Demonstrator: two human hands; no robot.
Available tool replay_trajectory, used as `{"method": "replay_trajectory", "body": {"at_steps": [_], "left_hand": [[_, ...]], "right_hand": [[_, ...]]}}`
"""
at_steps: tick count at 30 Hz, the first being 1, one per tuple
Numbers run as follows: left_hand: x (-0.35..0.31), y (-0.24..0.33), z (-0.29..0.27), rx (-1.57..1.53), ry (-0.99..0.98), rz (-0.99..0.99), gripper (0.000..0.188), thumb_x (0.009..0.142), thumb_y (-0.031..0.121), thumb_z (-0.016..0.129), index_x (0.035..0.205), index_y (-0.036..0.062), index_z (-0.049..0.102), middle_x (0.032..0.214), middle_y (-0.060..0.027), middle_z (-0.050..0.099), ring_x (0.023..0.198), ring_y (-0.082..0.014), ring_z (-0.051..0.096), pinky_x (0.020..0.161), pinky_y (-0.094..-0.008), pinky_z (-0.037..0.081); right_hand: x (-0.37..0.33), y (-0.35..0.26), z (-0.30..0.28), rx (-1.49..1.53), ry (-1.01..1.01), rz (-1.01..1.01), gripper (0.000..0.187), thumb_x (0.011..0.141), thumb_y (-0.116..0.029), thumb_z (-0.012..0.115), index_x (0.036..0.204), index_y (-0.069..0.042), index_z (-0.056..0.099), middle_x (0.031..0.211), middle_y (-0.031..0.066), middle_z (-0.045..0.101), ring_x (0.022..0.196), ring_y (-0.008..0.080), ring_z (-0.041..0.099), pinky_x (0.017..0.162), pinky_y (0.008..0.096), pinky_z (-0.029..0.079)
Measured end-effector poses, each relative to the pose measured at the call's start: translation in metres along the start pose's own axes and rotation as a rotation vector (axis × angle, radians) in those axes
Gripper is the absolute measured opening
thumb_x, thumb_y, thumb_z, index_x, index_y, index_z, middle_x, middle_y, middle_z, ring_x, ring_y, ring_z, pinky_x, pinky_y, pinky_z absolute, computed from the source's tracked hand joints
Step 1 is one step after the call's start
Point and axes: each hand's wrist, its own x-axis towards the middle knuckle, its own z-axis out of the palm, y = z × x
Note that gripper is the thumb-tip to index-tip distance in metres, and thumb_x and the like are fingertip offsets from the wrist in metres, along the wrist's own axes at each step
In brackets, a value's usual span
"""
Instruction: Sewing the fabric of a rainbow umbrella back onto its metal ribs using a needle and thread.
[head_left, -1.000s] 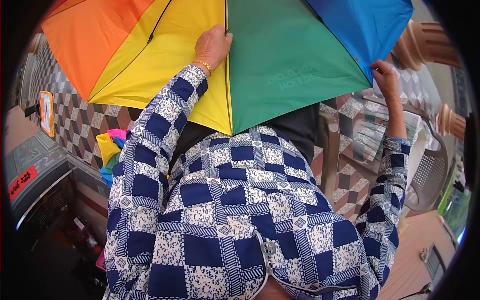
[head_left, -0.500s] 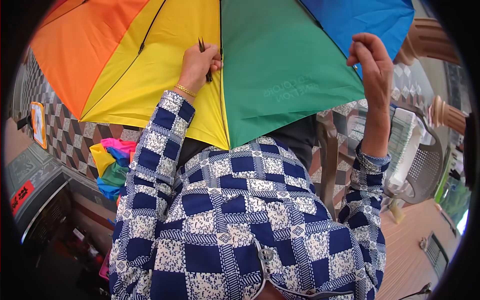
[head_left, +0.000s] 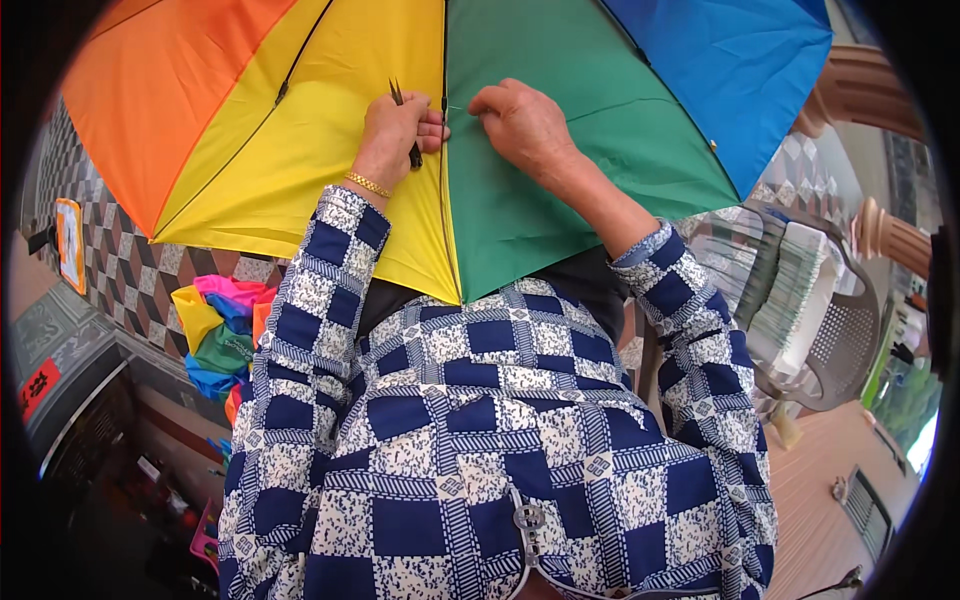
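An opened umbrella with orange, yellow, green and blue panels spreads over my lap, its inner side with the black ribs facing me. My left hand is closed at the yellow-green seam, fingertips at the rib. Black pointed thread snips are tucked in its palm, tips sticking up. Just across the seam, my right hand is pinched over the green panel. A fine pale thread runs between the rib and its fingertips; any needle is too small to make out.
Bundled multicoloured fabric lies to the left. On the right stands a perforated plastic chair with a white thing with greenish strands on it. Farther out are a column and patterned floor tiles.
My right hand has swung from the blue panel's edge leftward to the yellow-green seam. My left hand stays at the rib with the snips in it.
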Motion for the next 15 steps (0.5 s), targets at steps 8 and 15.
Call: {"method": "replay_trajectory", "body": {"at_steps": [8, 15], "left_hand": [[-0.004, -0.008, 0.003, -0.183, 0.152, 0.075, 0.016, 0.089, 0.011, 0.048, 0.094, -0.0043, 0.046, 0.071, -0.0177, 0.059, 0.052, -0.0246, 0.061, 0.041, -0.0292, 0.049], [-0.002, -0.008, -0.002, -0.216, 0.171, 0.086, 0.016, 0.089, 0.011, 0.048, 0.094, -0.0037, 0.045, 0.071, -0.0181, 0.059, 0.052, -0.0254, 0.061, 0.042, -0.0290, 0.049]], "right_hand": [[0.006, -0.005, 0.013, -0.143, 0.008, 0.010, 0.013, 0.077, -0.009, 0.053, 0.084, -0.005, 0.063, 0.086, 0.0139, 0.062, 0.083, 0.0325, 0.060, 0.071, 0.0431, 0.048], [0.012, -0.006, 0.019, -0.174, -0.061, 0.010, 0.014, 0.075, -0.010, 0.052, 0.082, -0.004, 0.062, 0.083, 0.0157, 0.062, 0.081, 0.0337, 0.060, 0.070, 0.0445, 0.048]]}}
